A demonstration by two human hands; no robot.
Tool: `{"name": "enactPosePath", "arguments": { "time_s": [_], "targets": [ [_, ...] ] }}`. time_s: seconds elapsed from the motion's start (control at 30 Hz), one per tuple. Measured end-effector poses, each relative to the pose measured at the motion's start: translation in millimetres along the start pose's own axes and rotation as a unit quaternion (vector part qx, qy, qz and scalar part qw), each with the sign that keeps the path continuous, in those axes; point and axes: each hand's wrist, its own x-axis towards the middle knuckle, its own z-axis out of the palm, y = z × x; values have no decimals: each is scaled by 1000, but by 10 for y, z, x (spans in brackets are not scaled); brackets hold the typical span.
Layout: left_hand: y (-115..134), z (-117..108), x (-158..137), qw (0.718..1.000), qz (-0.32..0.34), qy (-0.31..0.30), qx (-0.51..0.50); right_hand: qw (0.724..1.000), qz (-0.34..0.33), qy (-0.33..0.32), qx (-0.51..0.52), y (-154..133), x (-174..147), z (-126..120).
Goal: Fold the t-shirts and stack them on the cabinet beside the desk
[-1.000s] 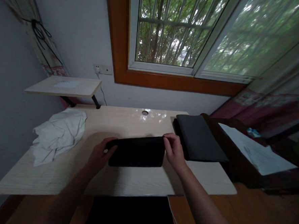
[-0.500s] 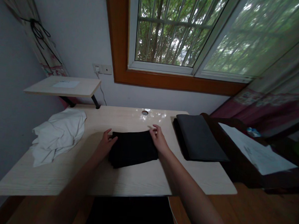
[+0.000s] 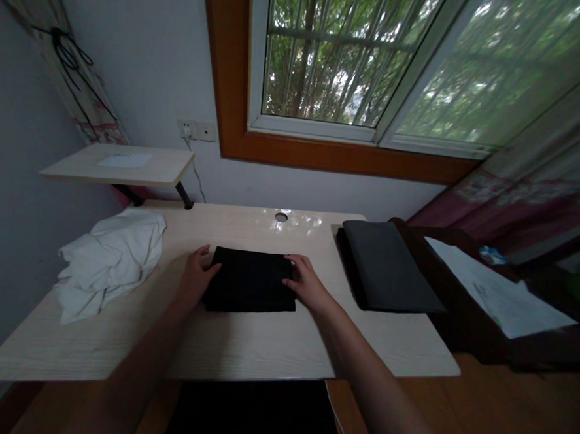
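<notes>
A folded black cloth (image 3: 251, 281), layered into a rectangle, lies on the pale wooden desk in front of me. My left hand (image 3: 198, 278) holds its left edge, the thumb on top and the fingers along the side. At the opposite edge, my right hand (image 3: 307, 283) grips the cloth near its far right corner, with the thumb over the top. The fingertips beneath the edges are partly hidden. What kind of garment or fabric it is, I cannot tell.
A crumpled white cloth (image 3: 113, 258) lies on the desk (image 3: 242, 351) at left, below a raised shelf (image 3: 121, 165). Dark grey folded items (image 3: 390, 266) are stacked at right. Beyond them, papers (image 3: 496, 288) rest on a dark surface. A window stands behind the desk.
The black cloth has turned slightly and shifted left, its near edge now running almost level with the desk's front. Both hands have moved with it, the left one slightly toward me.
</notes>
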Motion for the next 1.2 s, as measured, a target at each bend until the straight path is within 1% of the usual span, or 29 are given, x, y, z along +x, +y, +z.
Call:
{"name": "enactPosePath", "arguments": {
  "time_s": [0.13,0.2,0.33,0.4,0.43,0.53,0.6,0.63,0.7,0.77,0.9,0.97,1.1,1.2],
  "targets": [
    [11,38,111,999,11,28,17,999,7,32,3,48,110,93],
    [16,65,166,999,12,39,24,999,11,49,-19,22,175,117],
    [56,80,177,998,38,53,25,993,-11,81,-89,-148,230,94],
    [82,51,116,997,54,48,15,992,-42,68,-100,-259,190,41],
    [91,26,74,997,59,43,14,992,-62,48,-100,-307,153,6],
    [89,-73,-65,997,68,18,36,986,-127,-40,-98,-390,1,-107],
    [60,-146,-146,996,72,-6,46,980,-152,-82,-104,-385,-107,-165],
    [39,-180,-180,996,78,-18,46,978,-153,-90,-107,-370,-156,-184],
    [-2,-239,-238,994,98,-39,37,980,-142,-90,-109,-331,-233,-202],
    [-28,-284,-282,989,131,-62,33,983,-131,-77,-103,-300,-279,-199],
    [-3,-319,-344,970,208,-102,71,986,-127,-52,-96,-299,-297,-168],
    [29,-309,-369,961,232,-117,93,987,-123,-36,-91,-314,-288,-159],
    [71,-283,-416,952,244,-141,122,991,-114,-8,-67,-322,-279,-168],
    [73,-281,-445,946,247,-156,138,993,-106,-10,-55,-302,-299,-194]
  ]
}}
